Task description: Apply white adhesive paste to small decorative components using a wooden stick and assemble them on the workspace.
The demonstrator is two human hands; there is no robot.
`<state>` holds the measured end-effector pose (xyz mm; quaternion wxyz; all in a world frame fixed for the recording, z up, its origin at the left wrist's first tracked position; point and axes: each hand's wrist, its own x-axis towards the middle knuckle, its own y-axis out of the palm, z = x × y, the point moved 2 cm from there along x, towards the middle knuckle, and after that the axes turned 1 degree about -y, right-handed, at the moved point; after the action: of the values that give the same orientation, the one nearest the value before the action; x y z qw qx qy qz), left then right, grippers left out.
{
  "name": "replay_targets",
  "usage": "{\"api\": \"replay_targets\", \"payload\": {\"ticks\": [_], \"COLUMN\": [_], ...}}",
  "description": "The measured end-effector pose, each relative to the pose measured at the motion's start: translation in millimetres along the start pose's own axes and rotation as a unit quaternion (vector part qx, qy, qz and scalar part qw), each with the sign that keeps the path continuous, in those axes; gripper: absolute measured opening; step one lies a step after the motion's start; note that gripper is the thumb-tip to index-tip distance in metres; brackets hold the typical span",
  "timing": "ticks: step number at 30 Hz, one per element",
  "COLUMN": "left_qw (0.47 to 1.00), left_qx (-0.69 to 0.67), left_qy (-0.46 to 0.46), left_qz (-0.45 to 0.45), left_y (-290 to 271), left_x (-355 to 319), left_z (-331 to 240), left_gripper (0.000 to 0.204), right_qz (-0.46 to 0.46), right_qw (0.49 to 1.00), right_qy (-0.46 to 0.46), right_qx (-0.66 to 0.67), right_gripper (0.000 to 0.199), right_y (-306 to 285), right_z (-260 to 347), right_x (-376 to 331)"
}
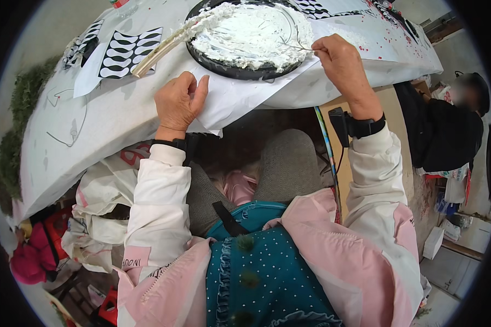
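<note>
My right hand [337,59] pinches the end of a thin, dark, branched wire stem [297,46] between thumb and fingers. The forked tips of the stem touch thick white paste [251,35] spread over a round black tray [203,61]. Near the table's front edge, my left hand [179,101] is loosely curled, its thumb apart from the forefinger and nothing visible between them. A flat wooden stick [157,59], coated with paste at its far end, leans over the tray's left rim. White paper [229,98] lies beneath the tray.
The table [109,114] wears a white cover, with bent wire [73,133] on its left. Black-and-white patterned sheets [128,52] lie around the tray. Small red bits [390,38] are scattered at the far right. Beyond the right side is another person [447,131] in dark clothes.
</note>
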<state>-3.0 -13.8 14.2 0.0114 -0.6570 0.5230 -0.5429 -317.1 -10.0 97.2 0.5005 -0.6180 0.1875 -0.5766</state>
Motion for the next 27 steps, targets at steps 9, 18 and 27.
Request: {"api": "replay_targets", "payload": {"ticks": [9,18,27], "left_qw": [1.0,1.0,1.0], "left_qx": [0.002,0.006,0.009], "left_qy": [-0.009,0.0,0.008], "left_qz": [0.007,0.003,0.006], "left_y": [0.7,0.8,-0.1], "left_x": [0.0,0.4,0.5], "left_z": [0.1,-0.2,-2.5], "left_gripper": [0.031,0.031,0.028], "right_qz": [-0.158,-0.108,-0.199], "right_qw": [0.984,0.992,0.978], "right_qy": [-0.004,-0.004,-0.012], "right_qx": [0.085,0.059,0.059], "right_gripper": [0.007,0.008,0.011], "right_y": [-2.3,20.6,-0.7], "right_z": [16.0,6.3,21.0], "right_x": [-2.5,-17.9,-8.2]}}
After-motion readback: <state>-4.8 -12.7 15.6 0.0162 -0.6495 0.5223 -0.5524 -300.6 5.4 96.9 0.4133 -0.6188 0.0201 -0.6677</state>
